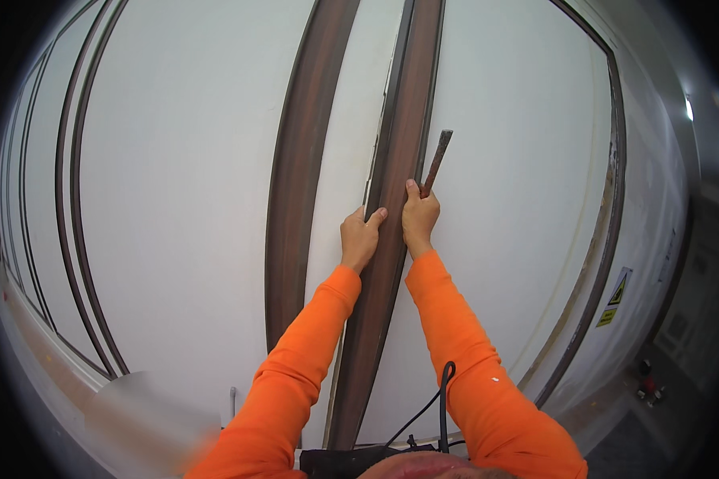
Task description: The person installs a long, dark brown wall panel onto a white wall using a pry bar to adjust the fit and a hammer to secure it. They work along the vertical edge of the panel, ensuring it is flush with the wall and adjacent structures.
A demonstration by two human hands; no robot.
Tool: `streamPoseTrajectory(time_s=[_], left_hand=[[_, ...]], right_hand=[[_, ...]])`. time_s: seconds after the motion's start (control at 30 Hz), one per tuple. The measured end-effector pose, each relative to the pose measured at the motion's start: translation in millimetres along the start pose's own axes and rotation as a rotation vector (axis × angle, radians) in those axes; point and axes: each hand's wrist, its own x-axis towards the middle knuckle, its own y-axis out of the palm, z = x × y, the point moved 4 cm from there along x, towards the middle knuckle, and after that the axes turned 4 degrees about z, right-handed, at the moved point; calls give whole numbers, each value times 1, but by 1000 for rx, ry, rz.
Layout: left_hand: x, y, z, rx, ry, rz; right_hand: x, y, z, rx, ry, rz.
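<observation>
Trim strip: a long wood-grain strip (399, 136) in reddish brown, with dark edges; it runs between the two hands and extends above and below the fingers, leaning slightly to the right at its top.
Strip finish: smooth, with fine lengthwise grain on the face (the bowed outline comes at least partly from the fisheye lens).
Strip left edge: above the left fingers, a narrow, ragged, pale line with dark chips follows the edge.
Left hand (361, 239): gripping the strip's left edge; thumb laid on the brown face, other fingers bent at the edge (their tips cannot be made out).
Right hand (420, 219): closed around a metal bar (437, 162), with the thumb against the strip's right edge, slightly higher than the left thumb.
Bar: slender, rust-brown and straight; it projects above the right fingers, tilted to the right, in front of a white panel (519, 199).
Second strip: a matching brown strip (299, 191), left of the left fingers and apart from them.
Sleeves: orange (295, 383), covering both forearms below the fingers.
Warning label: yellow and black (615, 297), well to the right of the right fingers and lower.
</observation>
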Motion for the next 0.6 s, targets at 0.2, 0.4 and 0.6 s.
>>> streamPoseTrajectory(time_s=[0.2, 0.4, 0.6], left_hand=[[-14, -10, -15, 24, -96, 51], [-6, 10, -15, 23, 51, -10], [-7, 23, 32, -156, -193, 129]], right_hand=[[-13, -8, 12, 113, 119, 64], [3, -20, 12, -19, -36, 56], [-67, -93, -58, 40, 221, 188]])
